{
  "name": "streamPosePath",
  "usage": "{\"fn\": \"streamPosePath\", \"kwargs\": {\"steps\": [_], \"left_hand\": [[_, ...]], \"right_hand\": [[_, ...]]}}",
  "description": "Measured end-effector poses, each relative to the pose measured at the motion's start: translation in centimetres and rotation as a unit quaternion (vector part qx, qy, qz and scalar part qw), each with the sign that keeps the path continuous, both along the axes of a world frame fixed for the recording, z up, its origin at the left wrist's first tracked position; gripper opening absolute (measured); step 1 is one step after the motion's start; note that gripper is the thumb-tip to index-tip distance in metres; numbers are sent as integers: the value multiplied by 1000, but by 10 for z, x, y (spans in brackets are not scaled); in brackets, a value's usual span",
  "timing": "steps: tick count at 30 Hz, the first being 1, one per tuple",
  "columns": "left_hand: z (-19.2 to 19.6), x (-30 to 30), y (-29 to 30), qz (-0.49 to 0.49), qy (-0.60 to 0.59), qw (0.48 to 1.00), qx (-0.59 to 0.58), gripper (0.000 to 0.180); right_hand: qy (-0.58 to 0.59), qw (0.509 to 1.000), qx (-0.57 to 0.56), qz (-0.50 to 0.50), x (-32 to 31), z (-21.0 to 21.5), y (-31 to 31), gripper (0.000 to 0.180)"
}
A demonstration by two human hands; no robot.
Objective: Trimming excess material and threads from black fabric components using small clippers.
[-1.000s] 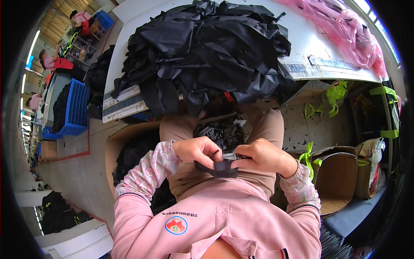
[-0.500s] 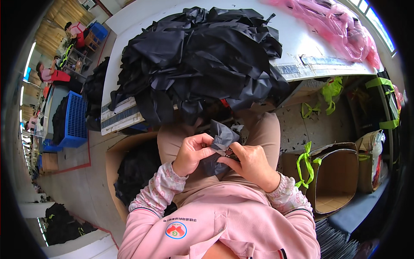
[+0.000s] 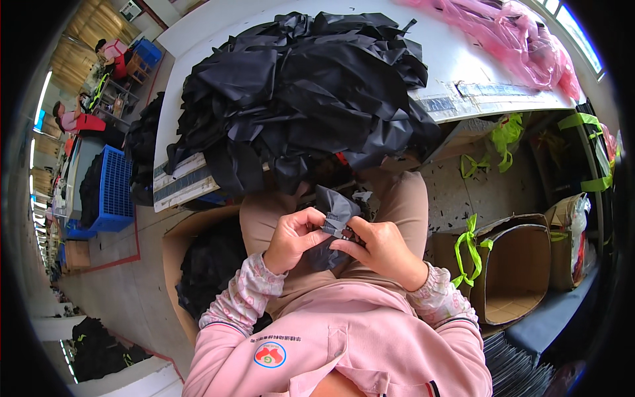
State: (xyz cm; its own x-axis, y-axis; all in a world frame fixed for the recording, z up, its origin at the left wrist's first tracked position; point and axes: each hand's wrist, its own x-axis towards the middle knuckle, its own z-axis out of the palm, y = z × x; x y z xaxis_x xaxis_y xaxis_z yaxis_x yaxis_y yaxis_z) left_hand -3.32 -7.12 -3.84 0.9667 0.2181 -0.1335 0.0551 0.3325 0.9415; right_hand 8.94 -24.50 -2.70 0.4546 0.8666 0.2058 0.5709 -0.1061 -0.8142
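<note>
Over my lap hangs a dark grey fabric piece (image 3: 336, 198), thin and slightly shiny, with small pale print on a band between my hands. My left hand (image 3: 291, 239) pinches its edge between thumb and fingers. Close against the band, my right hand (image 3: 385, 248) is closed, thumb and forefinger meeting at the cloth. A small dark, metallic-looking bit shows at the right fingertips, but the fingers hide most of it. The lower part of the cloth drops between my thighs.
In front, a big heap of black fabric pieces (image 3: 311, 92) covers much of the white table (image 3: 456, 66). Pink plastic sheeting (image 3: 522, 43) lies at its far right. An open cardboard box (image 3: 512, 271) stands on my right; another box (image 3: 173, 264) holding black cloth is at my left.
The fabric piece has turned slightly between my fingers, so its printed band now faces up more. Both hands stay in nearly the same place.
</note>
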Motion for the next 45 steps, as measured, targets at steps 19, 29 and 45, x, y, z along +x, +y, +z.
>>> {"fn": "streamPosePath", "kwargs": {"steps": [19, 29, 45], "left_hand": [[-4, -54, 71, 53, -18, 878, 475, 11], [-183, -351, 140, -459, 577, 531, 418, 56], [-26, -31, 71, 134, -26, 789, 599, 54]], "right_hand": [[-9, 991, -83, -103, 28, -29, -10, 31], [80, 962, 65, -254, 104, -85, 46, 32], [314, 940, 103, -87, 50, -4, 60, 23]]}}
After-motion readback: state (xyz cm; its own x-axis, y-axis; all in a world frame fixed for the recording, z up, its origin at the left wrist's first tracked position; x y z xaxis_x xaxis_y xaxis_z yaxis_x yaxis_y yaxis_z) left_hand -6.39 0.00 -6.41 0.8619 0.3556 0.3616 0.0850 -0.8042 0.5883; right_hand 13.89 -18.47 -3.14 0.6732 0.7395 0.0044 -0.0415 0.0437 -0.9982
